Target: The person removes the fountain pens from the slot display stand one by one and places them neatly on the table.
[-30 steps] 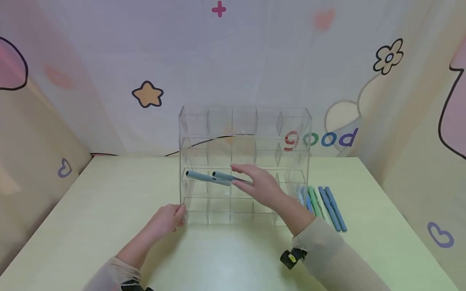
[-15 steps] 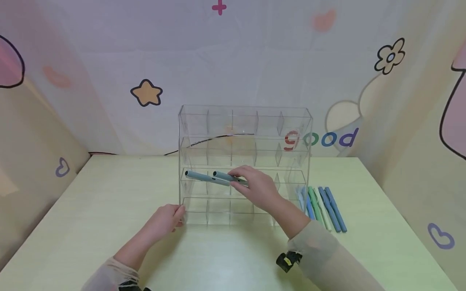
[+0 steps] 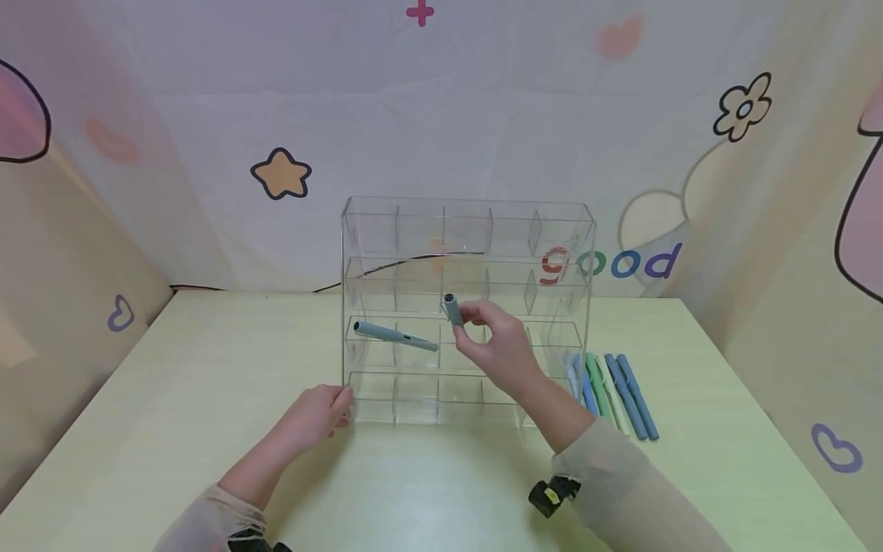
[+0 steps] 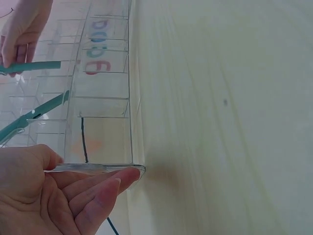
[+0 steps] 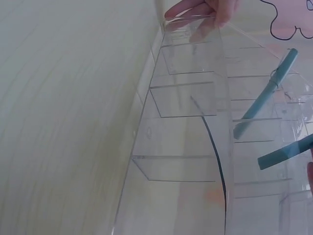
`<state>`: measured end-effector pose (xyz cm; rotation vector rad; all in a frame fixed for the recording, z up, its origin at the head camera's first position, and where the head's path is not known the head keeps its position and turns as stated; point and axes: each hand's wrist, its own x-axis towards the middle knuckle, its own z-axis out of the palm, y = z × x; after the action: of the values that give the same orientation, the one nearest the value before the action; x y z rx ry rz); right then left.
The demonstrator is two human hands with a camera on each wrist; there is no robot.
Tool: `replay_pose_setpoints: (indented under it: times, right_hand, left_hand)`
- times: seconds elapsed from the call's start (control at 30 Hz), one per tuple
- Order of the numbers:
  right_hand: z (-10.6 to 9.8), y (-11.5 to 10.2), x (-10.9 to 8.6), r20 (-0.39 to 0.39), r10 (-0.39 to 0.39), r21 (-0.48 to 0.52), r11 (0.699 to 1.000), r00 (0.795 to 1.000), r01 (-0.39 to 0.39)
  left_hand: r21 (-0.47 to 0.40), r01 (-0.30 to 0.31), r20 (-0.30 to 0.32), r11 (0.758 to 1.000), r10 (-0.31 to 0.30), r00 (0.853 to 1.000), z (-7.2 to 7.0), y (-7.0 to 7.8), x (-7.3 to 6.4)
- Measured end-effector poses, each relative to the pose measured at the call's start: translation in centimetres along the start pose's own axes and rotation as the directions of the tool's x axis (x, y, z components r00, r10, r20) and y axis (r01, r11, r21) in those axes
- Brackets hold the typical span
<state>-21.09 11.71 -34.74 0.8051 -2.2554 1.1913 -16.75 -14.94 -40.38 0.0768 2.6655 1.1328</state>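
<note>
A clear acrylic organizer (image 3: pixel 469 202) with tiers of small compartments stands on the table. My left hand (image 3: pixel 319 414) grips its side panel near the lower left corner; in the left wrist view the thumb and fingers (image 4: pixel 98 200) lie on either side of that panel. In front of the middle tiers, my right hand (image 3: pixel 503 349) pinches a grey-blue pen (image 3: pixel 451 309), its dark-ended top tilted up. A matching pen (image 3: pixel 395 336) lies slanted across the left compartments of the third tier. The right wrist view shows the held pen (image 5: pixel 283 154) and the resting pen (image 5: pixel 266 100) apart.
Right of the organizer, several pens lie side by side, among them a green pen (image 3: pixel 599 385), a pale green pen (image 3: pixel 614 395) and dark blue pens (image 3: pixel 638 397). A patterned curtain (image 3: pixel 441 123) hangs behind the light table (image 3: pixel 228 368).
My right hand has closed its fingers on the second pen and lifted it off the tier, swinging it from nearly level to steep. The left hand keeps its hold on the organizer.
</note>
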Motion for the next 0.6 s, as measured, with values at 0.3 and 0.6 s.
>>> replay_pose_setpoints:
  times: [0.3, 0.6]
  right_hand:
    - [-1.6, 0.3, -0.5, -0.126, -0.041, 0.094, 0.994, 0.991, 0.053]
    - [-4.5, -0.4, -1.5, -0.24, 0.014, 0.262, 0.964, 0.971, 0.051]
  left_hand:
    - [-0.007, -0.003, 0.01, 1.0, 0.004, 1.0, -0.2, 0.2, 0.0]
    - [0.008, -0.006, 0.014, 1.0, 0.005, 1.0, -0.4, 0.2, -0.2]
